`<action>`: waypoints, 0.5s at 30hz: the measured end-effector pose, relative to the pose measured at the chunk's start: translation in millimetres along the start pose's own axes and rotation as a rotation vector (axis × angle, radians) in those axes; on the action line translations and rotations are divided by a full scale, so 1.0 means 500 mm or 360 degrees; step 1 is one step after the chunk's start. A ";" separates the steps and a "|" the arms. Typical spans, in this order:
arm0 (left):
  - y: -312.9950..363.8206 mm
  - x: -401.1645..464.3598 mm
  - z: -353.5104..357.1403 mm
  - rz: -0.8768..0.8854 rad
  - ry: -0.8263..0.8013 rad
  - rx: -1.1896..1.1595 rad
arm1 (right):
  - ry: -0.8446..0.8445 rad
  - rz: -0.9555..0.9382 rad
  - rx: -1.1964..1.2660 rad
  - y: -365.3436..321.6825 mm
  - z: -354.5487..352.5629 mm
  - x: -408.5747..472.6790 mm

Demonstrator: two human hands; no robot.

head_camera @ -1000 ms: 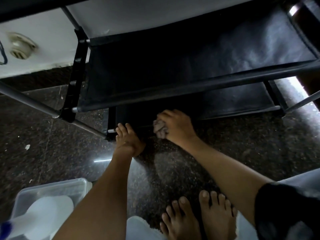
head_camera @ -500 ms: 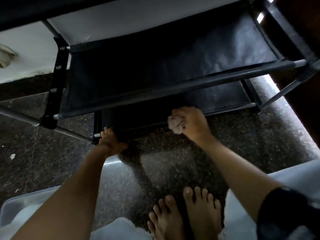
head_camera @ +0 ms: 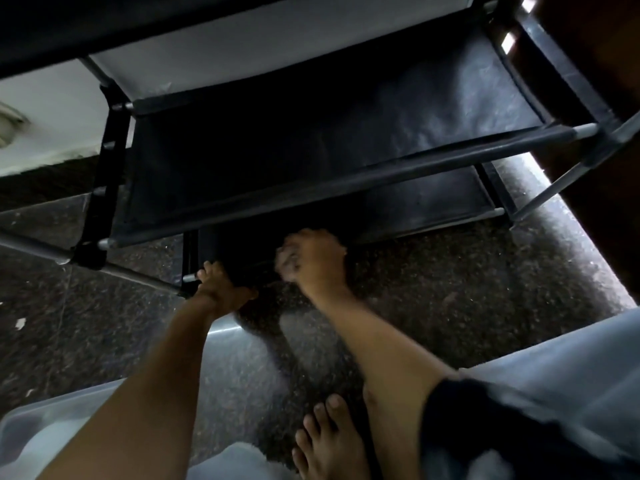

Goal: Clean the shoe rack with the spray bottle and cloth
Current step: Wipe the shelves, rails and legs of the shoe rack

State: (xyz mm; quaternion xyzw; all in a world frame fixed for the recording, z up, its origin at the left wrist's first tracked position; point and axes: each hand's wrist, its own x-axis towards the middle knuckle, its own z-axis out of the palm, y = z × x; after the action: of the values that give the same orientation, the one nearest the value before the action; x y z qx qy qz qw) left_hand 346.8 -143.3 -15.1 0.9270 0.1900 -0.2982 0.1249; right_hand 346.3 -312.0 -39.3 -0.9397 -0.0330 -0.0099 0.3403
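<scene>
The black shoe rack [head_camera: 311,161] with dark fabric shelves and grey metal tubes fills the upper half of the view. My right hand [head_camera: 320,259] is closed around a bunched grey cloth [head_camera: 287,263] and presses it on the front edge of the lowest shelf [head_camera: 433,202]. My left hand [head_camera: 220,284] grips the front bar of that lowest shelf near its left corner. The spray bottle is out of sight.
A clear plastic box [head_camera: 38,424] sits at the lower left on the dark speckled floor [head_camera: 450,289]. My bare feet [head_camera: 329,441] stand below the rack. A white wall [head_camera: 45,133] runs behind, and dark wood stands at the far right.
My right hand has slid with the cloth along the lowest shelf's front edge, to the right and a little further in. The left hand shifted onto the left corner bar. The view tilted.
</scene>
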 end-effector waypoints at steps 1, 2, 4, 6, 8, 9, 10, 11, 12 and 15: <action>-0.002 0.008 0.004 0.0000 -0.0018 -0.0035 | -0.0088 -0.0025 0.0016 -0.042 0.033 0.005; -0.003 0.009 0.005 -0.0008 -0.0023 -0.0055 | -0.0184 -0.0046 -0.0008 -0.074 0.061 0.014; -0.010 0.019 0.013 -0.0027 -0.0005 -0.0141 | -0.0291 -0.0137 -0.0120 -0.092 0.081 0.032; -0.010 0.020 0.014 -0.0044 0.0027 -0.0180 | -0.0301 -0.0203 -0.0064 -0.058 0.052 0.034; -0.009 0.023 0.015 -0.0067 0.0044 -0.0156 | -0.0227 -0.0185 0.0144 0.011 -0.009 0.012; -0.007 0.025 0.017 -0.0077 0.0063 -0.0144 | -0.0109 -0.0119 0.0235 0.060 -0.048 -0.002; -0.001 0.021 0.017 -0.0090 0.0088 -0.0131 | 0.0046 -0.0032 0.0278 0.115 -0.088 -0.017; 0.008 0.017 0.021 -0.0106 0.0126 -0.0097 | 0.0232 0.0079 0.0234 0.173 -0.129 -0.028; 0.020 0.012 0.024 -0.0142 0.0133 -0.0055 | 0.0406 0.0198 0.0164 0.228 -0.164 -0.034; 0.078 -0.010 0.040 -0.0246 0.0086 0.0052 | 0.0662 0.0587 0.0218 0.311 -0.219 -0.028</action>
State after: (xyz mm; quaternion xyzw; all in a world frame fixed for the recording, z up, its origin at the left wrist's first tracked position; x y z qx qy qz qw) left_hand 349.6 -186.4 -23.4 0.9193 0.2593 -0.2849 0.0812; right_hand 343.3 -502.0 -54.9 -0.8824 0.2084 -0.1382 0.3984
